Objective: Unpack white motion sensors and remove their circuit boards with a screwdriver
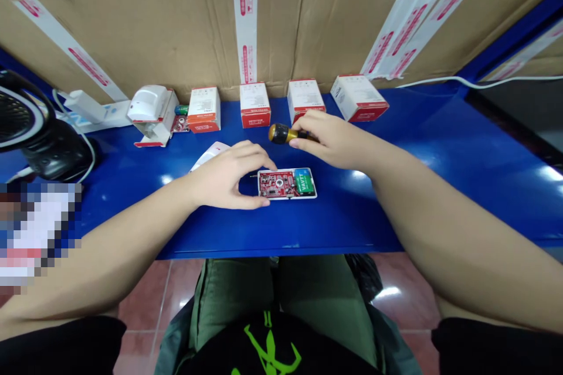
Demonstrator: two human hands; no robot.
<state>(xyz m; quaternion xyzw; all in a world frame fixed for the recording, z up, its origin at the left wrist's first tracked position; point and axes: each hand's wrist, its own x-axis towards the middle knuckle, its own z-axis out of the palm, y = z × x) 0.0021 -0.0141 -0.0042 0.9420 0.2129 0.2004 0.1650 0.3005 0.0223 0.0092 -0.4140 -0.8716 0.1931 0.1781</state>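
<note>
A small white detector case (315,195) lies open-faced on the blue table, showing a red circuit board (275,185) and a green-and-blue battery (303,181) at its right end. My left hand (233,176) spans the left end of this case, thumb on the near edge and a fingertip on the far edge. Just behind the case, my right hand (328,137) is closed around a screwdriver (281,133) with a black and gold handle. Its handle end points left; the shaft is mostly hidden by my fingers. A white cover (210,154) lies partly under my left hand.
Along the back stand several red-and-white detector boxes (255,106). At left are an opened box with a white detector (148,103) on it, another circuit board (180,123) and a black fan (48,135). A cardboard wall (167,23) rises behind; a white cable (440,78) runs at right.
</note>
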